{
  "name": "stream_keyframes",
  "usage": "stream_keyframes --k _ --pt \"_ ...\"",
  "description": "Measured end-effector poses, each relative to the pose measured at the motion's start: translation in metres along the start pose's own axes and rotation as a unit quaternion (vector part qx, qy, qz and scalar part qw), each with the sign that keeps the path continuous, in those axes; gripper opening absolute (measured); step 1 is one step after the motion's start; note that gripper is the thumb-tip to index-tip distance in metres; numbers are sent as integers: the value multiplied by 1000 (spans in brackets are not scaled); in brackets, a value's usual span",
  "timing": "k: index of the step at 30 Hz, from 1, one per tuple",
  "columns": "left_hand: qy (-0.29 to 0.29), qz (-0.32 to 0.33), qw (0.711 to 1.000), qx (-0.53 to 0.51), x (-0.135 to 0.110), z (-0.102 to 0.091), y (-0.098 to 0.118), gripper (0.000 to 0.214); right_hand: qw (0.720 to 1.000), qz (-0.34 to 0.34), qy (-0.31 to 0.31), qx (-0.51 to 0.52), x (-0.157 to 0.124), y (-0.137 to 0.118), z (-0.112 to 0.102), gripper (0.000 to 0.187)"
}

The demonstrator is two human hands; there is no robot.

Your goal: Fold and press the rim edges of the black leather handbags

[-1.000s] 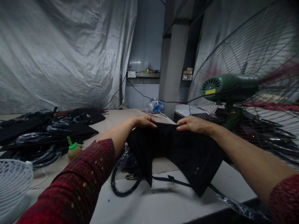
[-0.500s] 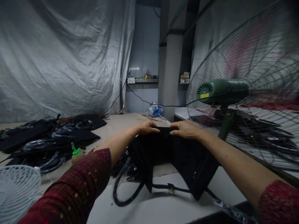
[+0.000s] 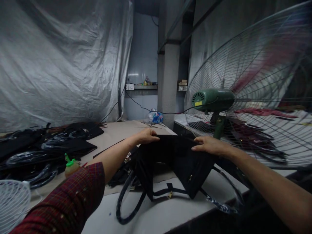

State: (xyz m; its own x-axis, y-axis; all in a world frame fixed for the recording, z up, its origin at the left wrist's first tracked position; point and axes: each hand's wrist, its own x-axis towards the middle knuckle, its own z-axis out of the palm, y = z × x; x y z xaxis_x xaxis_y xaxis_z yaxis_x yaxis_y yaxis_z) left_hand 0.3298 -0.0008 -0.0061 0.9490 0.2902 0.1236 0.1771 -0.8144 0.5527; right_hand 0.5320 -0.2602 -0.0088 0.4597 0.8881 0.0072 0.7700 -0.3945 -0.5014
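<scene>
A black handbag (image 3: pixel 180 156), its middle hollow open toward me, is raised over the pale tabletop (image 3: pixel 136 209). My left hand (image 3: pixel 147 136) pinches its top edge on the left. Farther right along that edge, my right hand (image 3: pixel 207 144) grips the bag with thumb and fingers. A looped black handle (image 3: pixel 119 208) hangs at the left, and a plastic-wrapped handle (image 3: pixel 221 206) droops at the right. Across the lower opening runs a thin strap with a small gold clasp (image 3: pixel 170 195). Behind my left forearm lie more black pieces (image 3: pixel 119 177), partly hidden.
Black bags with plastic-wrapped handles (image 3: pixel 48 149) are heaped at the left, near a green-capped bottle (image 3: pixel 71 165) and a white fan grille (image 3: pixel 14 198). A large green fan (image 3: pixel 212 99) stands at the right, its cable crossing behind. A blue plastic package (image 3: pixel 156 117) sits at the back.
My right hand has slid right along the bag's top edge, widening the gap between my hands. The view has turned slightly right.
</scene>
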Motion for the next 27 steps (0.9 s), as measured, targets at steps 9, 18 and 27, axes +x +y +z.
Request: stream_keyframes --k 9,18,27 --pt "106 -40 942 -315 -60 9 -4 65 956 68 157 238 -90 21 61 71" --pt "230 -121 742 -618 -136 54 6 53 958 150 155 188 -147 17 146 45" --pt "293 -153 610 -720 -143 94 40 43 943 -215 249 59 -133 -93 227 45"
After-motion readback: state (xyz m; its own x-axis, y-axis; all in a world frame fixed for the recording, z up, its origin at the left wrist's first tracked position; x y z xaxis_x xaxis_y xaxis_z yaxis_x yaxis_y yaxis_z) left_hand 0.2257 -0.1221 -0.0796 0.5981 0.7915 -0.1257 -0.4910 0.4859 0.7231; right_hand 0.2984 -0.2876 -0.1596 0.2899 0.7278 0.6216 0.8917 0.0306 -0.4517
